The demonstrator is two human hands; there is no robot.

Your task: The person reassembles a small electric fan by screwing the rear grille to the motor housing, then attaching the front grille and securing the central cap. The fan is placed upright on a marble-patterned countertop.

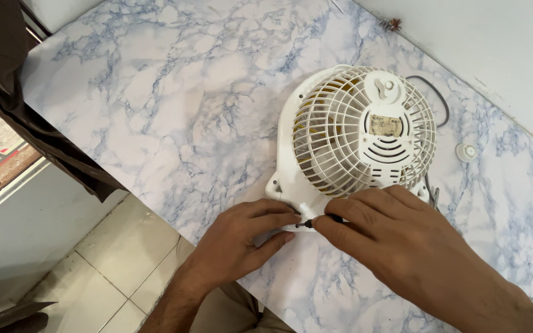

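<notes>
A white table fan [353,132] lies face down on a blue-veined marble tabletop [174,105], its rear grille and yellow blades showing. My left hand [242,237] rests at the fan's near rim, its fingertips pinching something small and dark that I cannot make out. My right hand [396,237] grips a thin dark screwdriver [316,222] whose tip meets the fan's near edge right beside the left fingers. The screwdriver's handle is hidden under my right palm.
A small white round knob [466,152] lies on the table right of the fan. A dark power cord [436,98] curves behind the fan near the white wall [495,43]. Left of the table edge are a tiled floor [118,259] and a dark cloth [7,92].
</notes>
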